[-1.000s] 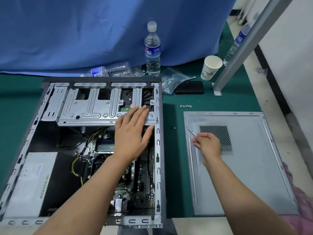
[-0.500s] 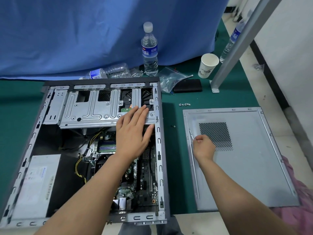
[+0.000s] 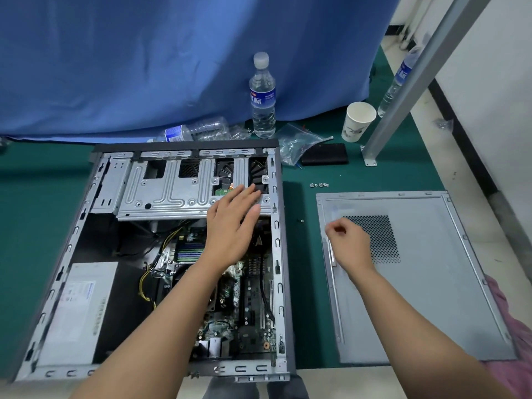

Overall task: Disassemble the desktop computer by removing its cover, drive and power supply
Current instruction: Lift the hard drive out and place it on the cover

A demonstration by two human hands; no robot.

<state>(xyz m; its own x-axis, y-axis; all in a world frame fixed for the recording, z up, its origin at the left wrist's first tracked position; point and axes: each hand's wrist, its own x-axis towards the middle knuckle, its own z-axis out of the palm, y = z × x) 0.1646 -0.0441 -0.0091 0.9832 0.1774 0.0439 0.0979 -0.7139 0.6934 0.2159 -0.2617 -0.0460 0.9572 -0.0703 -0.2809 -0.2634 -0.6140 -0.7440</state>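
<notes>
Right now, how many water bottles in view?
3. One upright bottle against the blue curtain, one crushed bottle lying behind the case, one far bottle partly hidden behind the metal post. More may be hidden.

- I see both forearms bare up to the bottom edge of the frame; no sleeves, no gloves.
- My left hand [image 3: 233, 223] carries no ring, and its wrist has no watch or band.
- My right hand [image 3: 349, 246] is likewise bare, with nothing worn at the wrist.
- At the lower right edge I make out a patch of pink fabric [image 3: 515, 326], apparently my clothing.
- Dark grey cloth [image 3: 230, 388] shows at the bottom centre, seemingly my trousers.
</notes>
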